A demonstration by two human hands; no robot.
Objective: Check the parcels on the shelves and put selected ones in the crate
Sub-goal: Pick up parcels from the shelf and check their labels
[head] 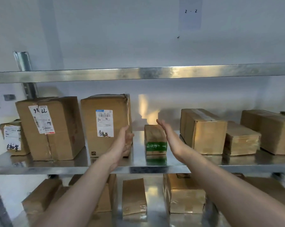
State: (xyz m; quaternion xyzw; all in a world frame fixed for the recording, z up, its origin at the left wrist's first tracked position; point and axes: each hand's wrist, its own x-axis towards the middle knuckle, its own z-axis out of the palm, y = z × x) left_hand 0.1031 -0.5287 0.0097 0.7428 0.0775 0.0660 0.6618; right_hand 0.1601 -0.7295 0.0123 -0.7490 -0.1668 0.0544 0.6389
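**Green-banded parcel flanked, nothing crated in view**

The small parcel with the green tape band stands on end on the middle shelf, in the gap between the tall labelled box and the taped box to its right. The right grip is flat, fingers straight, palm turned in just beside the parcel's right top edge. The left grip is loosely curved and holds nothing, in front of the tall box's right edge.

I judge this to be the start of a pick or check: the parcel is not lifted, and every other box sits on the shelves.

The crate is out of view, so what it holds is unknown. Whether either palm touches cardboard cannot be told. The writing on the tape is blurred, and the parcels on the lower shelf are partly hidden by the forearms.
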